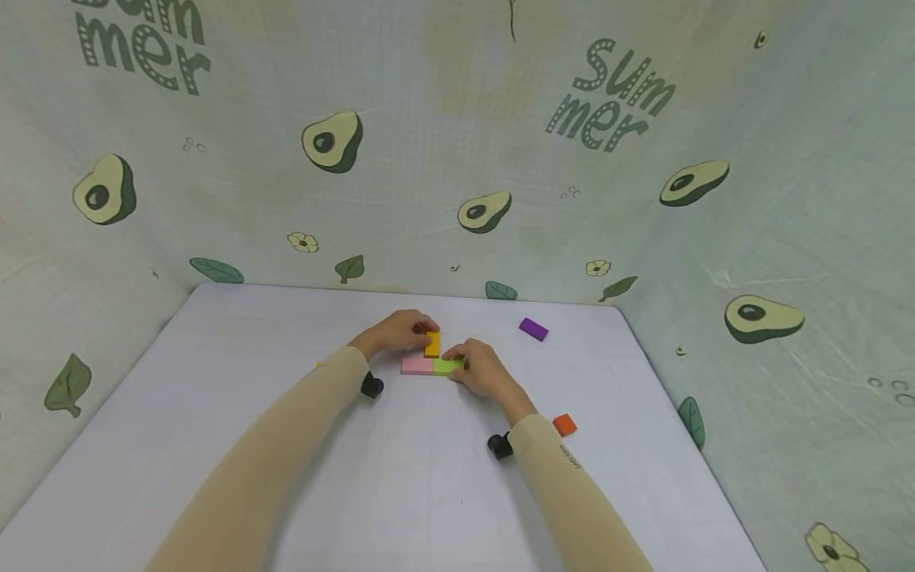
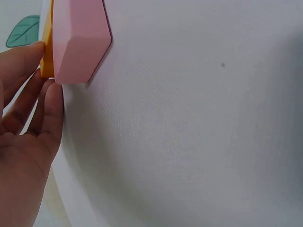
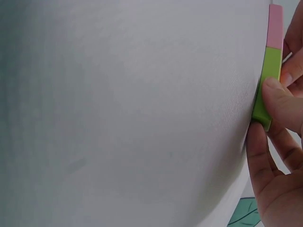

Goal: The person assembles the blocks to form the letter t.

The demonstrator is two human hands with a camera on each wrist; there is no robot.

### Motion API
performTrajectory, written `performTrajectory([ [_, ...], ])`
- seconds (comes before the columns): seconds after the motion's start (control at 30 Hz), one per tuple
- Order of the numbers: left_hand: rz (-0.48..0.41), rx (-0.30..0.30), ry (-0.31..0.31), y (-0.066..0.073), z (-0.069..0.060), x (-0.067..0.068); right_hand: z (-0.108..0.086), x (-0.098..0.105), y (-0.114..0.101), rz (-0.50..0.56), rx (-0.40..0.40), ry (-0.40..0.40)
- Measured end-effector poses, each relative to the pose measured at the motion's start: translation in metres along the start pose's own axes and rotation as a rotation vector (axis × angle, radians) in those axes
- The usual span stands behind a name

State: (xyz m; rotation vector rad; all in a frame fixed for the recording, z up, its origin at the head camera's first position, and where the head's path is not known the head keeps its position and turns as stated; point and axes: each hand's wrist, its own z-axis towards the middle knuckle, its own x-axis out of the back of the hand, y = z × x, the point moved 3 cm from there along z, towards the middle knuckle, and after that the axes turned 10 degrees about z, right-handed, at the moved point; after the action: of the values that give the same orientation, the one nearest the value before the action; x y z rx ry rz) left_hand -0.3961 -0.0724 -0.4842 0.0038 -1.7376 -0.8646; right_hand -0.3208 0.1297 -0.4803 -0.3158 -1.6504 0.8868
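Two blocks, one pink (image 1: 417,365) and one light green (image 1: 446,367), lie end to end on the white table. My left hand (image 1: 400,330) pinches a yellow-orange block (image 1: 432,345) just behind them, near where they meet. In the left wrist view, the thumb touches the orange block (image 2: 47,64) beside the larger-looking pink block (image 2: 83,45). My right hand (image 1: 486,373) holds the green block by its right end. In the right wrist view, the thumb lies against the green block (image 3: 270,66), with other fingers at its end.
A purple block (image 1: 534,330) lies at the back right of the table (image 1: 400,492). An orange-red block (image 1: 565,425) sits beside the right sleeve. A small yellow bit (image 1: 318,365) shows past the left sleeve. Printed cloth (image 1: 415,199) hangs behind and along both sides.
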Motion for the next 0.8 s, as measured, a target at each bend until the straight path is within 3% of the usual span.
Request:
performTrajectory([
  [0.23, 0.031, -0.010, 0.008, -0.0011, 0.0007, -0.0015, 0.0000, -0.0006, 0.0002, 0.001, 0.001, -0.002],
  [0.8, -0.003, -0.007, 0.008, -0.0018, 0.0001, -0.0027, 0.0007, 0.0005, 0.0008, -0.007, 0.004, -0.005],
])
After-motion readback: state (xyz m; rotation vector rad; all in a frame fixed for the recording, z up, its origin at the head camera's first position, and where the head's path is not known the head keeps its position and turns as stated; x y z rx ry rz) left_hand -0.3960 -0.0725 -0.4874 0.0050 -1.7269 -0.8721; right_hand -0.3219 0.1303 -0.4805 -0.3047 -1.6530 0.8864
